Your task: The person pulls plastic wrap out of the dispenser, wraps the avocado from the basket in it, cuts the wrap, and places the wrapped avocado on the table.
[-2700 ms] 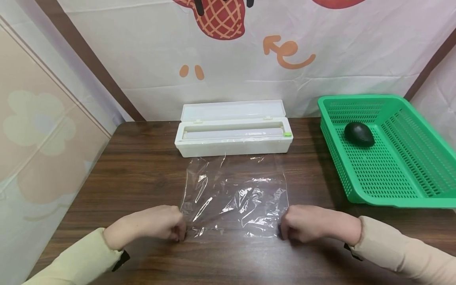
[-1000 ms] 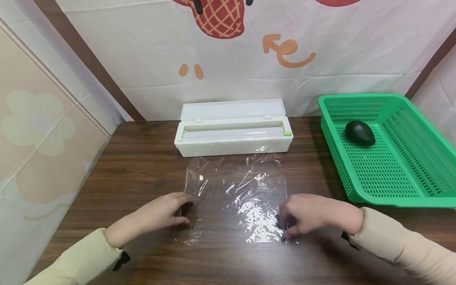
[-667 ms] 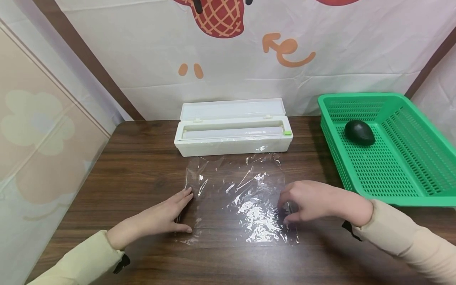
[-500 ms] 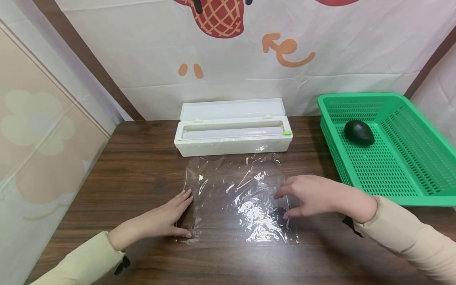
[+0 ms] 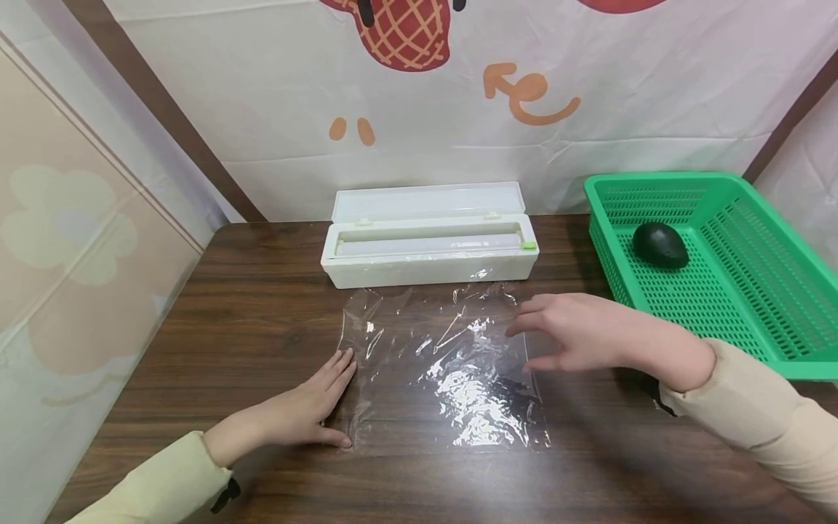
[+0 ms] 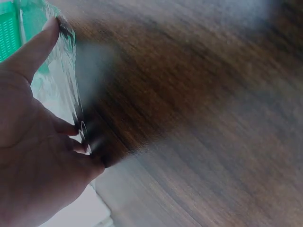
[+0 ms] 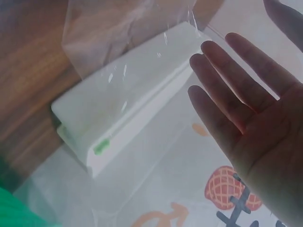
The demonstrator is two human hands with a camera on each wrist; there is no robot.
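A sheet of clear cling film (image 5: pixel 419 393) lies wrinkled on the dark wooden table, running back to the white cling film dispenser box (image 5: pixel 432 271). The box's lid stands raised, and a green slider (image 5: pixel 528 246) sits at its right end. My left hand (image 5: pixel 301 411) rests on the film's left edge, fingers straight and thumb spread; the left wrist view shows its fingertips at that edge. Over the film's right edge hovers my right hand (image 5: pixel 576 331), fingers extended and holding nothing. In the right wrist view its palm and straight fingers show beside the box.
A green plastic basket (image 5: pixel 644 327) stands on the right, close to my right forearm. Inside it sits a dark, egg-shaped object (image 5: pixel 660 245). A printed white cloth (image 5: pixel 419 156) hangs behind the table (image 5: pixel 255 313).
Both hands were closed at the film's front corners and have since let go. My left hand flattened onto the left edge. My right hand rose away and moved back toward the box.
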